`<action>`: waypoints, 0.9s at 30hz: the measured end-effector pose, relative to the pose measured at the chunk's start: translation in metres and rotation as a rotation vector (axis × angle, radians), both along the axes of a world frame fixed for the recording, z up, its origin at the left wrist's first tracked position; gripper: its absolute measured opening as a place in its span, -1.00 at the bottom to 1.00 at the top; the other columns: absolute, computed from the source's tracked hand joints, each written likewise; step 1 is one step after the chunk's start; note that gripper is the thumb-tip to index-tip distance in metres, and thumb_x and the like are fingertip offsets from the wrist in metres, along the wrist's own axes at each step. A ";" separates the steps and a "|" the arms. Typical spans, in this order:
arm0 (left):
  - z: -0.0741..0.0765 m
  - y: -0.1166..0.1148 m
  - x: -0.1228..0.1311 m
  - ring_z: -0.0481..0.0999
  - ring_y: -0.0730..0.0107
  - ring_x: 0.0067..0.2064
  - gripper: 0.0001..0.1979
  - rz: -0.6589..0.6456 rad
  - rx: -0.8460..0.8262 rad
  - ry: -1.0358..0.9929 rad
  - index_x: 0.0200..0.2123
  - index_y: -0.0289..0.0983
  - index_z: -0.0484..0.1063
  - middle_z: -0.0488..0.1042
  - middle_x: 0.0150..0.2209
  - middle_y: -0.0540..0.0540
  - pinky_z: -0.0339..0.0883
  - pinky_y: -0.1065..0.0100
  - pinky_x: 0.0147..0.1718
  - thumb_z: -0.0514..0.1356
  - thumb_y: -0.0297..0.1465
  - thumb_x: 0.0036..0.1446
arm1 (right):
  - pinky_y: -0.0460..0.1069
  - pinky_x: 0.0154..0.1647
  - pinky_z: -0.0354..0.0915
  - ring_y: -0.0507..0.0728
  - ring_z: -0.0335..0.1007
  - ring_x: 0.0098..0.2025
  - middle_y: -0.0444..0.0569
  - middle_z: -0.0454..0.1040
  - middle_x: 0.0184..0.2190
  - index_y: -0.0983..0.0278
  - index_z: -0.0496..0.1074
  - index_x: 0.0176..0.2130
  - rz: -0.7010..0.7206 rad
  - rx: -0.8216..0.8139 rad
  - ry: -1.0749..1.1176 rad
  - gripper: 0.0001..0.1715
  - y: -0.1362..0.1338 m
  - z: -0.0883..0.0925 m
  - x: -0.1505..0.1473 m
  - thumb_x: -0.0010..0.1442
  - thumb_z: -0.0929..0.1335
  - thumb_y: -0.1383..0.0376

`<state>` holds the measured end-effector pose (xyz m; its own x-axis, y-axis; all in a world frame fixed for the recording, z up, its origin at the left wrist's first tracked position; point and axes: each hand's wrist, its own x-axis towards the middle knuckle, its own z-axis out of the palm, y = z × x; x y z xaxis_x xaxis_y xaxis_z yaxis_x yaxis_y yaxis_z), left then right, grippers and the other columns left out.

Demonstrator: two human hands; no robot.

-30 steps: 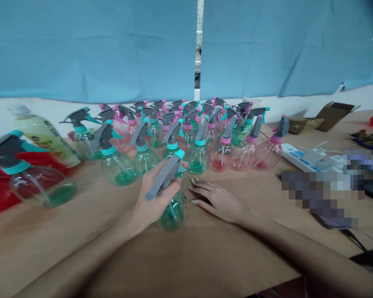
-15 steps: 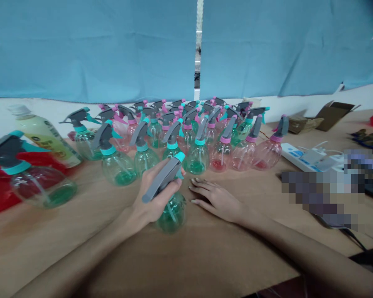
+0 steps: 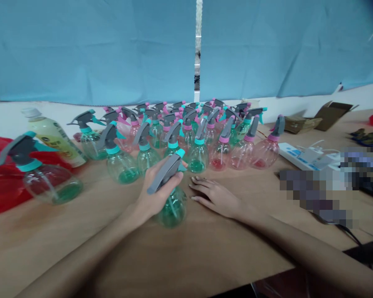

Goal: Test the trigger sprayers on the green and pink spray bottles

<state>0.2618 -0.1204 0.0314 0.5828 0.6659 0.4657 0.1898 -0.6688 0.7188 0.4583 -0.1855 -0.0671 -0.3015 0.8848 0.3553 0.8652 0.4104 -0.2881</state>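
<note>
The left hand [image 3: 155, 193] has its grip around the top of a green spray bottle [image 3: 173, 210] near the other bottles [image 3: 197, 159]; the right hand [image 3: 216, 197] lies loose on the table [image 3: 205, 256]

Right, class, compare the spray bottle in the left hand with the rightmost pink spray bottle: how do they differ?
The held bottle looks green; the rightmost pink bottle looks pink.
The held bottle has teal trim on its head; the rightmost pink bottle has pink.
The left hand grips the held bottle; no hand touches the rightmost pink bottle.
Both have see-through, rounded bodies and grey spray heads.
</note>
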 end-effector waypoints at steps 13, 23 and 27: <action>0.002 0.006 -0.026 0.45 0.35 -0.34 -0.76 0.197 0.075 -0.018 -0.15 -0.23 0.42 0.52 -0.30 -0.05 0.30 0.36 -0.35 0.11 -0.36 0.10 | 0.09 0.05 0.33 0.13 0.39 0.03 -0.06 0.47 0.00 0.18 0.38 0.04 0.107 -0.057 0.076 -0.63 -0.052 0.062 -0.039 0.31 0.20 0.17; 0.007 0.002 -0.092 0.46 0.33 -0.36 -0.72 0.346 0.072 0.007 -0.18 -0.26 0.46 0.52 -0.37 -0.02 0.30 0.39 -0.39 0.15 -0.26 0.07 | -0.13 0.25 0.01 -0.01 0.07 0.26 0.01 0.19 0.24 0.34 0.12 0.22 0.773 -0.068 0.012 -0.47 -0.077 0.105 -0.187 0.35 0.13 0.16; 0.007 0.007 -0.128 0.46 0.29 -0.39 -0.70 0.426 0.075 0.028 -0.24 -0.30 0.48 0.49 -0.44 -0.03 0.29 0.36 -0.40 0.18 -0.22 0.03 | -0.13 0.24 0.01 -0.01 0.03 0.28 -0.01 0.10 0.28 0.29 0.02 0.26 0.753 -0.094 0.062 -0.40 -0.065 0.095 -0.211 0.33 0.17 0.14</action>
<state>0.1336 -0.1136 0.0384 0.2766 0.8144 0.5102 0.4785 -0.5771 0.6618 0.2470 -0.2509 0.0282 -0.8174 0.4759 0.3246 0.3426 0.8546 -0.3901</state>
